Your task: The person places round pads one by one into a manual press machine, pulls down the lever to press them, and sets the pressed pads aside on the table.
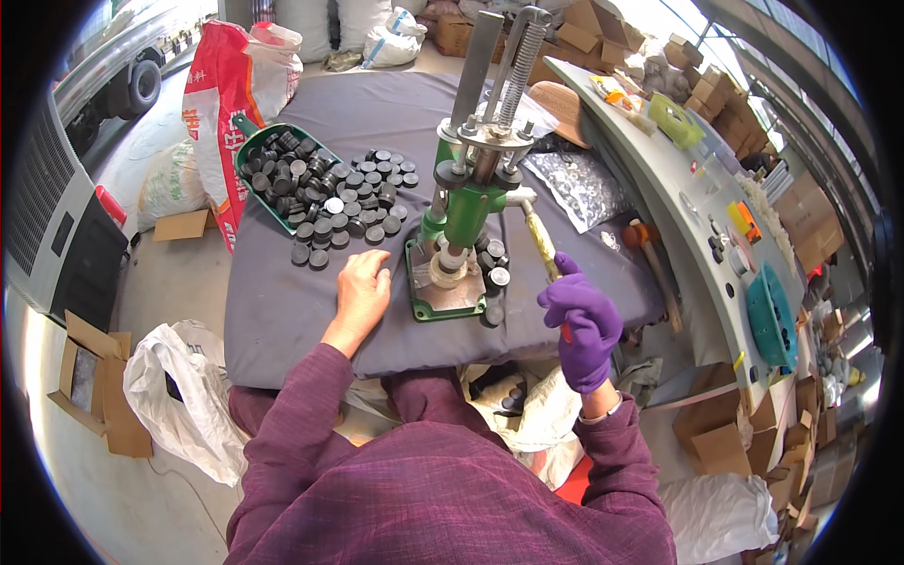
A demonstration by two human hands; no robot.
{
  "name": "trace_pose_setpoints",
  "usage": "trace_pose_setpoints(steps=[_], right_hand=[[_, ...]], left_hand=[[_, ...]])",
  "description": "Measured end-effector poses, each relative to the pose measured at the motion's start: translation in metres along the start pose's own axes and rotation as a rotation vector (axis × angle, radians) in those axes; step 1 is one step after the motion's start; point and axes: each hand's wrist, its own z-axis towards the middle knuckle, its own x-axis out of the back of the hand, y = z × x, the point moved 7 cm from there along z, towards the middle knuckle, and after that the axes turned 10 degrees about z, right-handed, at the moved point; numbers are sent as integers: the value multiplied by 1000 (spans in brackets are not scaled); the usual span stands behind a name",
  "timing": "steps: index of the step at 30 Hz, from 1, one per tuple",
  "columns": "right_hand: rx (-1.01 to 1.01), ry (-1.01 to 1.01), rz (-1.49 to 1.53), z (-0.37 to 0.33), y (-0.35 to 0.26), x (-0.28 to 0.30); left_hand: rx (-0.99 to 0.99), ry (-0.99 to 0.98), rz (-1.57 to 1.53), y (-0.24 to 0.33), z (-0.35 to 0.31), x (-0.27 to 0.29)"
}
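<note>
A green hand press (466,212) with a spring and metal columns stands on the cloth-covered table, its square base towards me. My right hand (584,325), in a purple glove, is closed round the lower end of the press lever (539,235), which slants down from the press's right side. My bare left hand (363,290) rests on the cloth left of the base, fingers partly bent and apart, with nothing visible in them. Beyond it lie several round black caps (350,202), spilling from a green scoop (243,135). More black caps (496,259) sit right of the press.
A clear bag of small parts (579,188) and a brown hat (562,111) lie at the table's far right. A side table (659,155) holds a teal basket (770,315). A hammer-like tool (650,245) is between them. White sacks (184,395) and cartons (104,386) stand on the floor.
</note>
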Motion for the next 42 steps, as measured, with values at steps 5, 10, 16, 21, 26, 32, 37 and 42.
trace_pose_setpoints(steps=[5, 10, 16, 21, 26, 32, 37, 42], right_hand=[[-101, 67, 111, 34, -11, 6], [-239, 131, 140, 63, -14, 9], [-228, 74, 186, 70, -13, 11], [-265, 85, 220, 67, -10, 13], [-259, 70, 198, 69, -11, 14], [-271, 79, 152, 76, -11, 9], [-210, 112, 209, 95, -13, 16], [-190, 109, 220, 121, -12, 9]], left_hand=[[33, -35, -116, 13, 34, -27], [104, -444, -61, 12, 77, -79], [164, -678, -756, 24, 85, -134], [493, -1057, -1111, 43, 77, -160], [605, -927, -1280, 42, 77, -147], [506, -614, -809, 4, 61, -75], [370, -244, -383, -47, 31, 19], [390, -27, 241, -96, 2, 84]])
